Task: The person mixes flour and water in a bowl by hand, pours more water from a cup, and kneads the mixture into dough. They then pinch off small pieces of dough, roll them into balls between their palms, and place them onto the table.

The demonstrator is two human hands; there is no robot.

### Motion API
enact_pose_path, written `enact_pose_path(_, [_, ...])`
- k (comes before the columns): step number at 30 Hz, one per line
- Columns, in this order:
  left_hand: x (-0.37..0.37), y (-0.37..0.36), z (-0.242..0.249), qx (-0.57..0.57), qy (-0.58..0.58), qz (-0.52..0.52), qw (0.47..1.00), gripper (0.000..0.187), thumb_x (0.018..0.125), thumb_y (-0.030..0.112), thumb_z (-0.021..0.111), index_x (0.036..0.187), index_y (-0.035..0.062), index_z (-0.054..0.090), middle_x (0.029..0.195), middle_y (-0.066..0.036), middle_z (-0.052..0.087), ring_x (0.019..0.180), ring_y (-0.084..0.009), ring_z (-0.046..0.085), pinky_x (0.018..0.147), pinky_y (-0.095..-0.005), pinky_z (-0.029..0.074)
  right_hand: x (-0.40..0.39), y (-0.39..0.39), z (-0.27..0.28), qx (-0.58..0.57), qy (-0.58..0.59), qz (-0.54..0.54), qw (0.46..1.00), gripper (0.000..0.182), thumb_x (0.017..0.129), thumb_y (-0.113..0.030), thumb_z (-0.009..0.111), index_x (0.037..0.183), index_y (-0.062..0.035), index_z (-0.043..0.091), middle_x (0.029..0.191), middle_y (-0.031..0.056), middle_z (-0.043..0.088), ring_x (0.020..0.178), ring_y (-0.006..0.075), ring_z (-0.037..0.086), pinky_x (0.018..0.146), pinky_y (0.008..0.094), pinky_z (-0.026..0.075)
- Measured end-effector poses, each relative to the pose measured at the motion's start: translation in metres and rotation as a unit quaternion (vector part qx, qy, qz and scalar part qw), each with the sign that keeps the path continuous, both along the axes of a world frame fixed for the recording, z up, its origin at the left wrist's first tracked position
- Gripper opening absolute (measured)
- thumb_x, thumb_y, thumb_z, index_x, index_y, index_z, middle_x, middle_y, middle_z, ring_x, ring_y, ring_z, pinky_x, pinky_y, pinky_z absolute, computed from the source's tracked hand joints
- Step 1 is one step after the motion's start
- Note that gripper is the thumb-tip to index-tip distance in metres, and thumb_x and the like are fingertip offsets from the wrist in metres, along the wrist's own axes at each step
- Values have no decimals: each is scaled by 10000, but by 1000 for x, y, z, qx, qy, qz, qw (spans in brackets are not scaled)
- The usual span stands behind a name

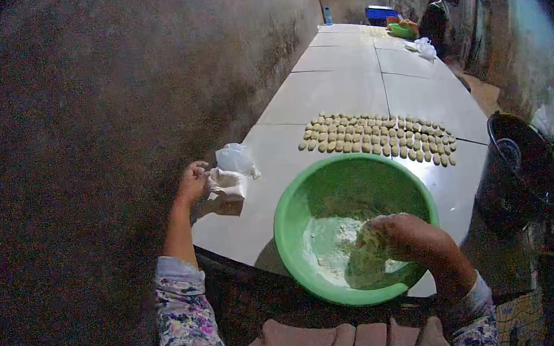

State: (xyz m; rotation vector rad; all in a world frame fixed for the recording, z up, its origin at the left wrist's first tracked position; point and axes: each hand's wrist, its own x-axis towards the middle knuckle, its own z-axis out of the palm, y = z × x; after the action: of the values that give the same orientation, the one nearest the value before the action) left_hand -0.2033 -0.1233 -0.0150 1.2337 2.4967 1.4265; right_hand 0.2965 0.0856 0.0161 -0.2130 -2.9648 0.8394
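Note:
A large green plastic basin point(286, 226) stands at the near edge of the white tiled table. White powder like flour point(330, 249) lies on its bottom and lower wall. My right hand point(403, 234) reaches down into the basin, dusted with powder; its fingers are in shadow and hard to make out. My left hand point(194, 181) is at the table's left edge, its fingers bent at the side of an upright pale bag point(228, 184), which it seems to grip. Behind that bag lies a crumpled clear plastic bag point(235, 157).
Rows of small pale dough pieces point(382, 137) lie beyond the basin on the table point(343, 90). A dark bucket point(528, 161) stands at the right. A bare wall point(210, 64) runs along the left. At the far end are a blue crate point(381, 16), a green bowl point(401, 31) and a bottle point(328, 16).

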Motion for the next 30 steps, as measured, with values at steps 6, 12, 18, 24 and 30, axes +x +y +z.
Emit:
enact_pose_path(6, [9, 15, 14, -195, 260, 20, 945, 219, 767, 196, 680, 976, 135, 653, 1021, -103, 585, 966, -294, 541, 891, -410, 417, -1, 7, -20, -109, -6, -32, 993, 228, 744, -115, 596, 957, -31, 590, 907, 191, 636, 849, 369, 629, 738, 449, 508])
enact_pose_path(12, [8, 27, 15, -297, 246, 77, 920, 177, 784, 238, 630, 943, 159, 627, 1167, -98, 501, 1180, -321, 411, 988, -544, 282, 2, -13, 16, 16, -27, -30, 999, 240, 771, -89, 593, 1009, -79, 625, 923, 158, 651, 860, 338, 630, 750, 418, 499])
enact_pose_path(18, [49, 36, 35, -111, 430, 126, 887, 155, 791, 134, 573, 943, 105, 573, 1201, -111, 449, 1285, -370, 308, 1045, -620, 150, 3, -12, 16, 4, -23, -27, 999, 285, 749, -105, 610, 1029, -51, 610, 928, 175, 643, 876, 357, 620, 774, 427, 493])
enact_pose_path(24, [62, 38, 64, -58, 456, 112, 881, 215, 831, 92, 543, 1041, 136, 556, 1227, -112, 427, 1309, -386, 268, 1067, -623, 90, 5, -17, 15, 136, -32, -7, 990, 368, 749, -62, 553, 1114, -15, 563, 1065, 226, 587, 984, 377, 580, 851, 429, 480])
enact_pose_path(30, [55, 66, 21, -137, 385, 71, 910, 113, 805, 149, 613, 916, 134, 614, 1228, -82, 470, 1318, -372, 264, 1058, -641, 55, 3, -9, 9, 117, 29, 8, 993, 354, 740, -28, 545, 1094, -35, 561, 1231, 329, 442, 978, 437, 567, 877, 432, 485])
